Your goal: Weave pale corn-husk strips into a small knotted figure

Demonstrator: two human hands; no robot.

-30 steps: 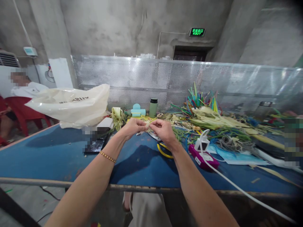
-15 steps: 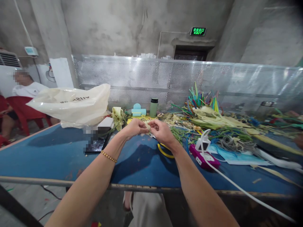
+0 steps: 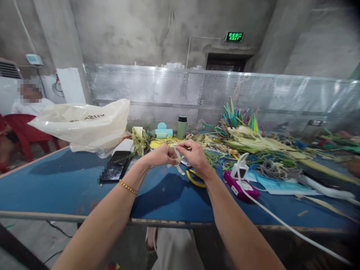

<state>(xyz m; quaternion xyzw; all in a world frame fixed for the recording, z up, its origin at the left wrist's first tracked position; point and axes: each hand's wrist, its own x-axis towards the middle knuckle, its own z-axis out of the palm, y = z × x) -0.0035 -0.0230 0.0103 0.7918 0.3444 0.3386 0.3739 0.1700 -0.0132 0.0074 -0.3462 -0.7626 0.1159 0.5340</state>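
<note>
My left hand (image 3: 162, 154), a beaded bracelet on its wrist, is closed in a pinch on a pale strip (image 3: 180, 169) that looks like dried corn husk. The strip's loose end hangs below the fingers. Close beside it, my right hand (image 3: 194, 154) pinches the upper part of the same strip between thumb and fingertips. Both hands are raised over the blue table (image 3: 157, 202). Under my right wrist lie scissors with a yellow handle (image 3: 196, 182), partly covered by that hand.
Left of my hands are a phone (image 3: 115, 168) and a large cream plastic bag (image 3: 84, 125). A green bottle (image 3: 182, 128) stands behind. To the right lie husks (image 3: 253, 140), green cords (image 3: 277, 159) and a purple power strip (image 3: 242, 187) with a white cable. A person (image 3: 30, 101) sits far left.
The pale strip now shows more, its end hanging below my left hand. My right fingers have risen slightly on it. The view has shifted a little.
</note>
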